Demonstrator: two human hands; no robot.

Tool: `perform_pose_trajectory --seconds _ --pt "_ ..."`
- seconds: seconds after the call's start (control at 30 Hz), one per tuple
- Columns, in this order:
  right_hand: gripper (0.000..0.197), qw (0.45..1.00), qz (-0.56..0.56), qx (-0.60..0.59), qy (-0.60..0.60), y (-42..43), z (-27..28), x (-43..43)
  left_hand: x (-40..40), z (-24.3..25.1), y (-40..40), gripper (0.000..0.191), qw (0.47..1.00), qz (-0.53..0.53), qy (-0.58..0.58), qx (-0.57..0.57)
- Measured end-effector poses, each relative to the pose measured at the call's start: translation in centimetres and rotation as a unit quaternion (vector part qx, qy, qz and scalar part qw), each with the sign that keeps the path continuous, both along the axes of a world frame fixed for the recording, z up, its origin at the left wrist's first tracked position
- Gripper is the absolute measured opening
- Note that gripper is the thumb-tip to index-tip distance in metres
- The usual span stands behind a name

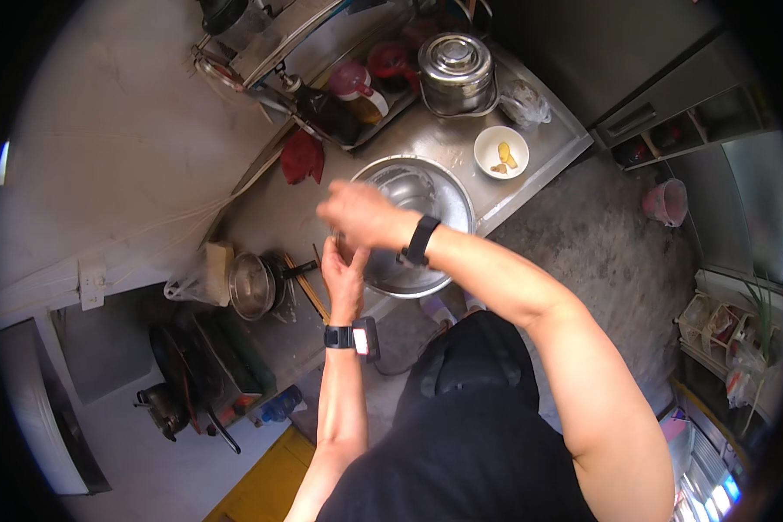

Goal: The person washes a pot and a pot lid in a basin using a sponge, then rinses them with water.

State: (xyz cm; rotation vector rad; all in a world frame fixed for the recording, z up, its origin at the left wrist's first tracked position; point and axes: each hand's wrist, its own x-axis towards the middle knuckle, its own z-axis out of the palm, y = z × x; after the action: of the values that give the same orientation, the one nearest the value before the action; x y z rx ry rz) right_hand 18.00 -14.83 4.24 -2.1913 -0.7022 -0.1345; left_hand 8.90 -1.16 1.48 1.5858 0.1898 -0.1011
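A wide stainless steel basin rests on the metal counter before me, its inside wet and shiny. My right hand, blurred, is curled over the basin's left rim. Just below it is my left hand, thumb and fingers raised beside the same rim. The hands meet or overlap at the fingertips, and whether something small is between them is hidden. Beyond the basin, to the right, a white bowl contains yellow pieces that look like peeled ginger.
A lidded steel pot and a plastic bag stand farther back. A dark bottle, a pink-lidded jug and a red cloth line the wall side. Left are pans and chopsticks. A pink bucket is on the floor.
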Motion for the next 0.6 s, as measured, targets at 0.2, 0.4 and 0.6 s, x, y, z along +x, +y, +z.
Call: perform_pose_trajectory --seconds 0.2,0.4,0.6 --pt "0.013 0.980 -0.083 0.094 0.152 -6.3 -2.5 3.7 -0.6 -1.6 2.3 0.031 1.000 -0.004 0.012 -0.024" --pt "0.013 0.969 -0.126 0.119 0.178 -6.9 -3.0 3.4 -0.9 -1.6 2.2 0.028 1.000 -0.001 -0.008 -0.011" --pt "0.015 0.994 0.004 -0.034 -0.101 1.8 -0.2 -0.9 1.9 1.3 -0.7 0.033 0.998 0.000 0.017 0.056"
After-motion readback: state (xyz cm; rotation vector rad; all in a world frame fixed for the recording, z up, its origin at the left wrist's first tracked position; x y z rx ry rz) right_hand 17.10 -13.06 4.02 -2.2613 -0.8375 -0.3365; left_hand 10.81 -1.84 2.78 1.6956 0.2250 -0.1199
